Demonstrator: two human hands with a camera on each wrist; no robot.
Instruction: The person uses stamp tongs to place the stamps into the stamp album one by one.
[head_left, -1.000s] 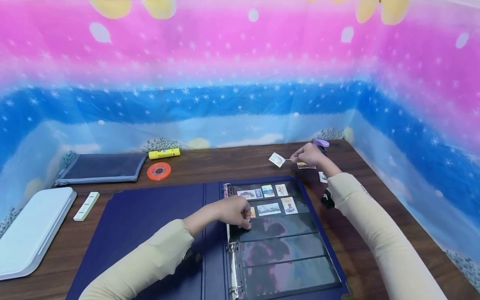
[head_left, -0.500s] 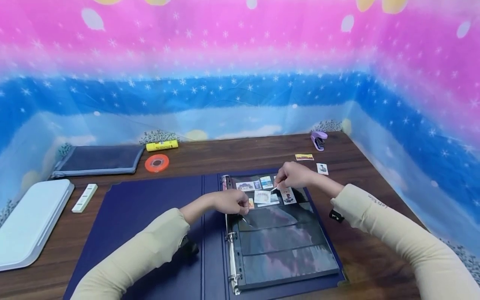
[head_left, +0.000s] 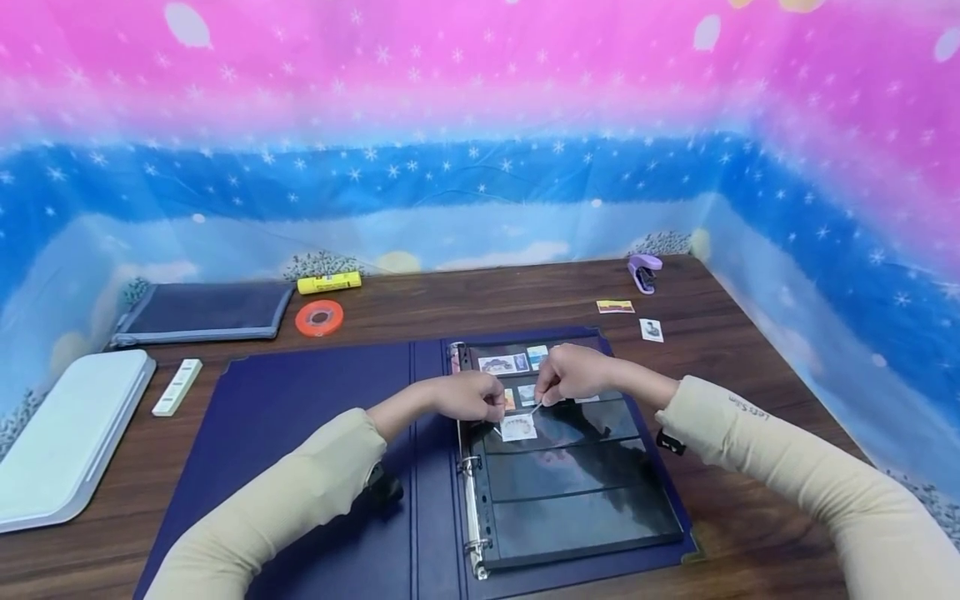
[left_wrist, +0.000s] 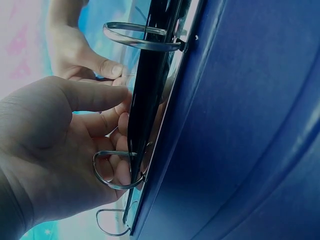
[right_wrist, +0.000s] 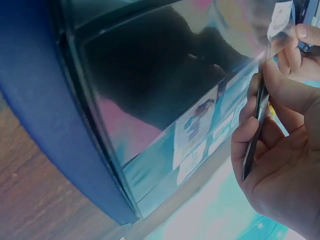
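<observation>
Plainly, the right hand (head_left: 573, 372) grips tweezers (right_wrist: 263, 102) holding a stamp (head_left: 519, 427); should the left hand (head_left: 468, 396) slacken its pinch on the pocket (head_left: 573, 427), the stamp might crease.

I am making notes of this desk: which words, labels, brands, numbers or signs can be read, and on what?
"Let's", probably, on the right sleeve; next word unclear.
Yellow stick: label too small to read.
Pale strip: marks too small.
Stamps: any print too small or blurred.
</observation>
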